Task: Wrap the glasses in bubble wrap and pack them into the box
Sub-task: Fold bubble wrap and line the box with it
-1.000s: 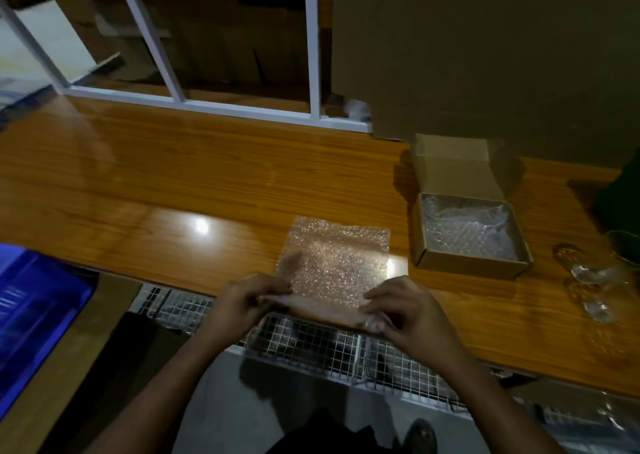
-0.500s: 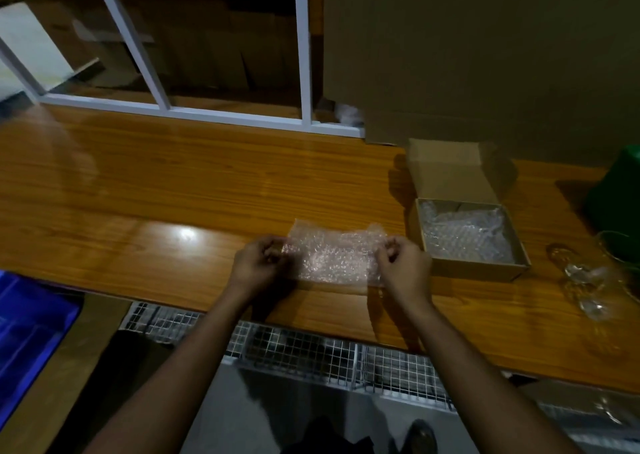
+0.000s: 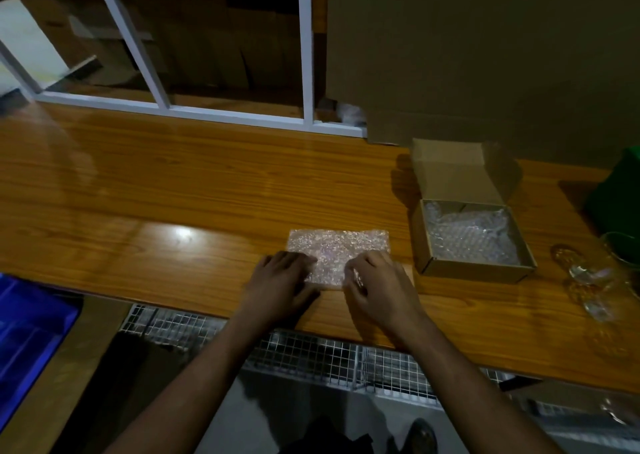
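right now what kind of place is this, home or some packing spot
Probably a packing workstation, not a home: a long glossy wooden bench, large brown cardboard sheets propped behind it, and a small open cardboard box lined with bubble wrap.

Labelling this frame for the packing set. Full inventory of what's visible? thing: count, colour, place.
bubble wrap sheet: 1, clear, flat on the table near its front edge, under both hands
cardboard box: 1, brown, lid open, on the table right of the sheet, bubble wrap inside
glasses: clear, on the table right of the box; count hard to tell
table: 1, orange-brown wood
cardboard sheet: 1, brown, upright behind the box
white frame: 1, at the table's back edge
green object: 1, far right, cut off by the frame
blue bin: 1, lower left, below the table
wire mesh: grey, below the table's front edge
left hand: on the sheet's left part
right hand: on the sheet's right part
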`<state>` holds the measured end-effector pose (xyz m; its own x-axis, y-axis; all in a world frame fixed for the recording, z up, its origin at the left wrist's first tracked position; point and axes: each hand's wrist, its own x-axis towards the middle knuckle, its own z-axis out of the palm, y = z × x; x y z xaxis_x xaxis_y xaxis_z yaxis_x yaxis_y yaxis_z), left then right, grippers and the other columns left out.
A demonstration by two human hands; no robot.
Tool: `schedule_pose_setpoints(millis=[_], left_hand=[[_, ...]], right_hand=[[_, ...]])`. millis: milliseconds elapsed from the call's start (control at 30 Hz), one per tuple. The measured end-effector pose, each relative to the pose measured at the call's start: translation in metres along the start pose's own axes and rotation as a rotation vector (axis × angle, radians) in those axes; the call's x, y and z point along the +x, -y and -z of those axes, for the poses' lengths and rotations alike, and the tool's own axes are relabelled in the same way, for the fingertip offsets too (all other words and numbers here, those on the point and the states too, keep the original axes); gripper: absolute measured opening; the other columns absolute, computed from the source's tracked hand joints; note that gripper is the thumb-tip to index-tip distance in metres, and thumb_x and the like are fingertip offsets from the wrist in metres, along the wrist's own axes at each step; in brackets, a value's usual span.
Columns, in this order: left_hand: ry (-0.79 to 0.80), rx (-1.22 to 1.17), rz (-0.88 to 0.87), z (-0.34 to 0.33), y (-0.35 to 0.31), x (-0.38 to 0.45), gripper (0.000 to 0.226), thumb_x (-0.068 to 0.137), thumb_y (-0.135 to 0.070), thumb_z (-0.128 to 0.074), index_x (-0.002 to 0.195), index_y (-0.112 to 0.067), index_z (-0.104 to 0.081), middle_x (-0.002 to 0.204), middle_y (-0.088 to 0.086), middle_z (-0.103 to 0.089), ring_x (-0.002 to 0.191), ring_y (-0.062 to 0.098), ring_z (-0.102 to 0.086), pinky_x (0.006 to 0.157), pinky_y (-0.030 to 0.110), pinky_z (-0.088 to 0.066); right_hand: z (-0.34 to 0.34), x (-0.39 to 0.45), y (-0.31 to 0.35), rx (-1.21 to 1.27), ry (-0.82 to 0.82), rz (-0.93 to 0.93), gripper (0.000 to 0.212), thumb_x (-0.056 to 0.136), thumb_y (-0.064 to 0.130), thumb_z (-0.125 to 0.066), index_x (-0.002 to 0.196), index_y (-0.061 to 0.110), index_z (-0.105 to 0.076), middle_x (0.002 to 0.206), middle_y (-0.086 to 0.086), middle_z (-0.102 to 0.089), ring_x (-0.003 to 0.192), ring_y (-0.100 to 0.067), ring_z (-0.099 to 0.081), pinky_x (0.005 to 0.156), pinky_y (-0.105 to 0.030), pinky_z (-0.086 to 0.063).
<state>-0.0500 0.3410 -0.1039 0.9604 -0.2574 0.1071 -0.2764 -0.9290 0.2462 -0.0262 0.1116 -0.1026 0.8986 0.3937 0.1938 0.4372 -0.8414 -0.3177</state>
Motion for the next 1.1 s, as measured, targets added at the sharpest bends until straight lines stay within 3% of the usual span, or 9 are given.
schedule_pose_setpoints(millis=[167, 267, 400, 533, 633, 767, 933, 1100], left_hand=[[0.023, 0.038, -0.066, -0.001, 0.007, -0.006, 0.049, 0.093, -0.055, -0.045, 0.128, -0.025, -0.062, 0.132, -0.001, -0.062, 0.119, 0.021, -0.055, 0.093, 0.039, -0.045], [-0.011, 0.068, -0.114, 0.003, 0.009, -0.006, 0.040, 0.094, -0.044, -0.048, 0.123, -0.024, -0.067, 0.127, -0.001, -0.068, 0.112, 0.021, -0.062, 0.090, 0.036, -0.045], [-0.052, 0.094, -0.148, 0.010, 0.012, -0.004, 0.035, 0.088, -0.035, -0.052, 0.112, -0.020, -0.073, 0.113, -0.002, -0.074, 0.100, 0.019, -0.067, 0.085, 0.032, -0.043], [-0.060, 0.013, -0.142, 0.028, 0.012, 0.001, 0.025, 0.081, -0.024, -0.069, 0.105, -0.024, -0.073, 0.102, -0.002, -0.074, 0.094, 0.022, -0.069, 0.081, 0.033, -0.044], [-0.154, -0.076, -0.206, 0.058, 0.000, 0.010, 0.024, 0.090, -0.029, -0.056, 0.106, -0.022, -0.072, 0.092, 0.000, -0.071, 0.086, 0.024, -0.064, 0.067, 0.032, -0.049], [-0.195, -0.097, -0.230, 0.079, -0.041, 0.046, 0.038, 0.097, -0.046, -0.037, 0.104, -0.028, -0.069, 0.088, -0.008, -0.066, 0.085, 0.015, -0.051, 0.064, 0.029, -0.035], [-0.299, -0.056, -0.230, 0.083, -0.111, 0.104, 0.024, 0.102, -0.039, -0.043, 0.103, -0.032, -0.066, 0.096, -0.008, -0.067, 0.094, 0.014, -0.050, 0.077, 0.034, -0.033], [-0.660, -0.001, -0.325, 0.095, -0.163, 0.131, 0.029, 0.104, -0.034, -0.047, 0.118, -0.020, -0.069, 0.115, -0.002, -0.070, 0.109, 0.022, -0.054, 0.087, 0.037, -0.035]], right_hand=[[0.005, -0.012, -0.013, -0.016, 0.034, 0.120, 0.031, 0.091, 0.033, -0.064, 0.121, 0.027, -0.060, 0.119, 0.009, -0.057, 0.110, -0.011, -0.048, 0.083, -0.027, -0.040], [0.009, -0.016, -0.017, -0.101, -0.011, 0.133, 0.024, 0.094, 0.025, -0.061, 0.118, 0.023, -0.064, 0.118, 0.006, -0.062, 0.110, -0.015, -0.052, 0.086, -0.030, -0.043], [0.009, -0.017, -0.013, -0.210, -0.026, 0.165, 0.029, 0.083, 0.015, -0.074, 0.111, 0.022, -0.068, 0.106, 0.004, -0.072, 0.097, -0.017, -0.063, 0.080, -0.032, -0.047], [0.026, -0.020, -0.007, -0.197, -0.095, 0.142, 0.037, 0.077, 0.010, -0.078, 0.112, 0.020, -0.070, 0.095, 0.000, -0.076, 0.085, -0.020, -0.070, 0.073, -0.034, -0.056], [0.064, -0.021, -0.009, -0.125, -0.238, 0.156, 0.030, 0.081, 0.006, -0.069, 0.108, 0.017, -0.071, 0.090, -0.002, -0.074, 0.078, -0.021, -0.068, 0.065, -0.036, -0.055], [0.124, -0.018, -0.033, -0.214, -0.355, 0.050, 0.031, 0.076, 0.006, -0.074, 0.104, 0.020, -0.076, 0.082, -0.003, -0.068, 0.078, -0.021, -0.060, 0.061, -0.033, -0.046], [0.177, -0.011, -0.082, -0.341, -0.496, -0.064, 0.024, 0.082, 0.010, -0.073, 0.102, 0.022, -0.076, 0.083, -0.003, -0.066, 0.085, -0.023, -0.051, 0.067, -0.033, -0.038], [0.218, -0.015, -0.113, -0.442, -0.896, 0.006, 0.018, 0.099, 0.013, -0.060, 0.105, 0.018, -0.075, 0.093, 0.004, -0.076, 0.094, -0.026, -0.055, 0.070, -0.038, -0.039]])
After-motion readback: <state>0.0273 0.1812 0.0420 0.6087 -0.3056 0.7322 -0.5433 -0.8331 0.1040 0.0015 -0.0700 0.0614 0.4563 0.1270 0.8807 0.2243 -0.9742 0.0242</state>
